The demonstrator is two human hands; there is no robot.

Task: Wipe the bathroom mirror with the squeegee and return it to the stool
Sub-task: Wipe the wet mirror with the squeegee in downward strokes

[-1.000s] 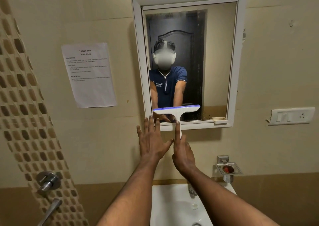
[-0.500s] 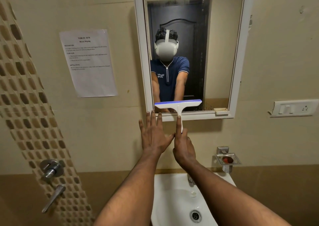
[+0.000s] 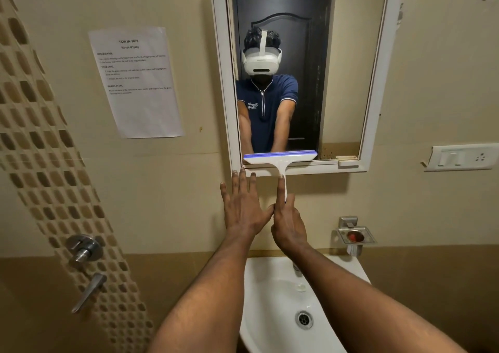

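The white-framed mirror [image 3: 378, 77] hangs on the beige wall above the sink. A white squeegee [image 3: 280, 159] with a blue-edged blade lies level across the mirror's bottom left, right at the lower frame. My right hand [image 3: 287, 223] grips its handle, with the index finger stretched up along it. Just left of that, my left hand [image 3: 243, 204] is flat against the wall below the mirror, fingers spread, its thumb touching my right hand. The stool is out of view.
A white sink [image 3: 272, 293] with a tap sits directly below my arms. On the right are a metal soap dish [image 3: 355, 235] and a switch plate [image 3: 461, 158]. A printed sheet [image 3: 137, 82] is taped to the left, above shower valves [image 3: 85, 250].
The squeegee has slid down the glass to the mirror's bottom edge. My head has tilted down, so the mirror sits higher in view and more of the sink shows.
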